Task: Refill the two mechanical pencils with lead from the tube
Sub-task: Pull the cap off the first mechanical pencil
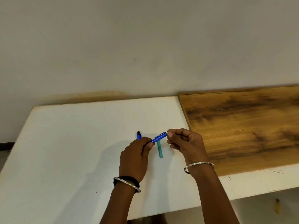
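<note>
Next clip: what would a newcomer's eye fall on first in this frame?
The eye lands mid-table, where the left hand grips the lower part of a blue mechanical pencil and the right hand pinches its upper end. Below them on the white table lie a teal lead tube and, behind the left hand, a second pencil. A wood-grain board covers the table's right side.

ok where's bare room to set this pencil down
Free: white tabletop left of the black-capped blue pencil lying flat, and the brown wooden board at right. Crowded: around the teal plastic lead tube, mid-table.
</note>
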Available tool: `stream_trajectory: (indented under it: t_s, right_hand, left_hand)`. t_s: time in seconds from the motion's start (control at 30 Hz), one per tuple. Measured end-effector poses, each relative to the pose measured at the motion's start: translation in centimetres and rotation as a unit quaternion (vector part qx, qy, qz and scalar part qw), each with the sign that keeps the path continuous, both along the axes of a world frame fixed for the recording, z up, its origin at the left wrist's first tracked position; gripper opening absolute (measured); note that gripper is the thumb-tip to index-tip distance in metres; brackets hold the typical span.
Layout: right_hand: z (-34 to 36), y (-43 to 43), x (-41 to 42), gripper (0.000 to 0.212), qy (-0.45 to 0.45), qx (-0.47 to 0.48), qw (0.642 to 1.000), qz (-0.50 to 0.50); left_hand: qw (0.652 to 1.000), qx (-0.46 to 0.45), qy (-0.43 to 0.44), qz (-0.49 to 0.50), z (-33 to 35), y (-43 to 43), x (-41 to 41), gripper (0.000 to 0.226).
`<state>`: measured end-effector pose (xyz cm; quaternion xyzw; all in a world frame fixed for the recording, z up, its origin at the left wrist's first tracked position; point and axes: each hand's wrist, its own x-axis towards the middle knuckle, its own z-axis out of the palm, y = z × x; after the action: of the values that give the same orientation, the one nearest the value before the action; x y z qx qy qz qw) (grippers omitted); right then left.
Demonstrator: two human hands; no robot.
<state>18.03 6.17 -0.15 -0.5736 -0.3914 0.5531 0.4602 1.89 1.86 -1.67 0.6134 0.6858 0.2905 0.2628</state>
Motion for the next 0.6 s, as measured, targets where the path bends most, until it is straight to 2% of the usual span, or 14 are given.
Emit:
stream_trajectory:
  t_s: [0.27, 0.47, 0.5, 0.53, 0.6]
  right_hand:
    - [-0.2, 0.0, 0.4, 0.009, 0.001, 0.001, 1.000, 0.008]
    - [-0.1, 0.0, 1.1, 0.006, 0.082, -0.038, 0.994, -0.065]
    - [-0.3, 0.0, 1.5, 0.005, 0.038, -0.027, 0.996, -0.078]
    - [-0.6, -0.1, 1.9, 0.005, -0.056, -0.008, 0.995, -0.080]
    - [-1.4, -0.2, 2.5, 0.009, -0.293, 0.036, 0.955, -0.045]
  left_hand:
    - [1.000, -0.006, 0.004, -0.014, 0.6, -0.1, 0.5, 0.030]
    - [1.000, -0.002, -0.003, -0.012, 1.0, -0.2, 1.3, 0.031]
    - [1.000, 0.001, -0.008, -0.004, 1.0, -0.3, 1.1, 0.030]
    - [1.000, 0.004, -0.013, 0.004, 1.0, -0.3, 0.9, 0.030]
    - [1.000, 0.010, -0.019, 0.015, 0.8, -0.3, 0.7, 0.031]
